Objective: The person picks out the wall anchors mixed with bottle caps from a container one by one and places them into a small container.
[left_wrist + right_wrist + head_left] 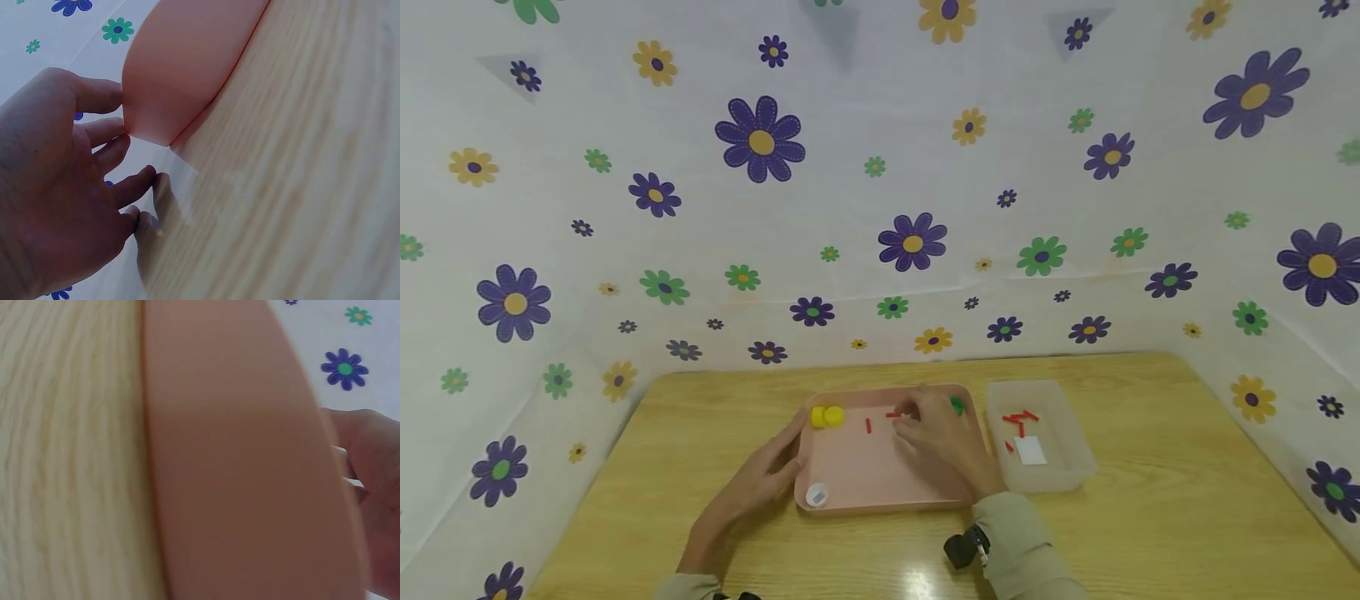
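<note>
A pink tray [880, 496] lies on the table. My left hand [763, 475] rests against its left side; in the left wrist view, the extended fingers [103, 132] of that hand touch the tray's outer wall [181, 69]. Over the tray, my right hand [942, 429] pinches one end of a small red stick [892, 414] between thumb and forefinger. Another red stick [868, 426] lies to the left of it. Two yellow round pieces [833, 417] sit at the far left corner. A green piece [957, 406] is partly behind the right hand. The right wrist view hides the fingertips behind the tray wall.
A translucent bin [1071, 479] stands right of the tray, with several red sticks [1021, 418] and a white square [1031, 451] inside. A white round piece [817, 496] is in the tray's near left corner. Flower-patterned cloth [850, 208] surrounds the wooden table [1150, 467].
</note>
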`<state>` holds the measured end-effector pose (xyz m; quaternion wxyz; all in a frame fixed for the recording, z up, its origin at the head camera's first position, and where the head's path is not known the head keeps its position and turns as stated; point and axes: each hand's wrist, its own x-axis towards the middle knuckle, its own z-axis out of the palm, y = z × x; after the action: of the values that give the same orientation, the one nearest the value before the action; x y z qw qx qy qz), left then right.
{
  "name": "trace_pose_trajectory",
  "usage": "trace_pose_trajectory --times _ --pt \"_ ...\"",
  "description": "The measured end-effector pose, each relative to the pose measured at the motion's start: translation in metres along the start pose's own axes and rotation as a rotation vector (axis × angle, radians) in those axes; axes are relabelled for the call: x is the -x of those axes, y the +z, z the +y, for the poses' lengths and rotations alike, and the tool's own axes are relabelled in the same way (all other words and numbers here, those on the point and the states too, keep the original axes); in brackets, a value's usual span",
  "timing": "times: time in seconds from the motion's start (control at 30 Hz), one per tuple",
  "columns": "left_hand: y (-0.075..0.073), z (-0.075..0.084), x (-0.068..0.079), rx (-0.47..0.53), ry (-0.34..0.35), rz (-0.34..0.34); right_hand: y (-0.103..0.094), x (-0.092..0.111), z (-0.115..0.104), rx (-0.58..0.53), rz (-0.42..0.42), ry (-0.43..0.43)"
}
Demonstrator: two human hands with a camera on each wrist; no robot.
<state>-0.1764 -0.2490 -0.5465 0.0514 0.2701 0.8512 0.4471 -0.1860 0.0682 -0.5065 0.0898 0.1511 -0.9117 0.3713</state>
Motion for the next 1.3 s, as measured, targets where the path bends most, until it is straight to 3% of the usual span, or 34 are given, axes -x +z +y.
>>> trace_pose_trajectory --times 0.4,0.67,0.9,1.03,1.3 --pt "0.001 0.002 0.001 -0.001 -0.034 0.005 0.022 -0.006 0.017 0.009 0.057 -0.015" --pt "0.001 0.003 0.000 -0.021 -0.025 0.010 0.026 -0.011 0.016 0.056 0.033 0.036" --pt "0.004 0.001 0.005 -0.005 -0.062 0.006 0.031 -0.009 0.013 0.103 -0.008 0.089" --pt "0.002 -0.001 0.008 -0.011 -0.035 0.025 0.036 -0.012 0.011 0.125 -0.008 0.081" --pt "0.001 0.000 0.005 -0.053 -0.021 0.017 0.042 -0.014 0.011 0.175 0.066 0.082"
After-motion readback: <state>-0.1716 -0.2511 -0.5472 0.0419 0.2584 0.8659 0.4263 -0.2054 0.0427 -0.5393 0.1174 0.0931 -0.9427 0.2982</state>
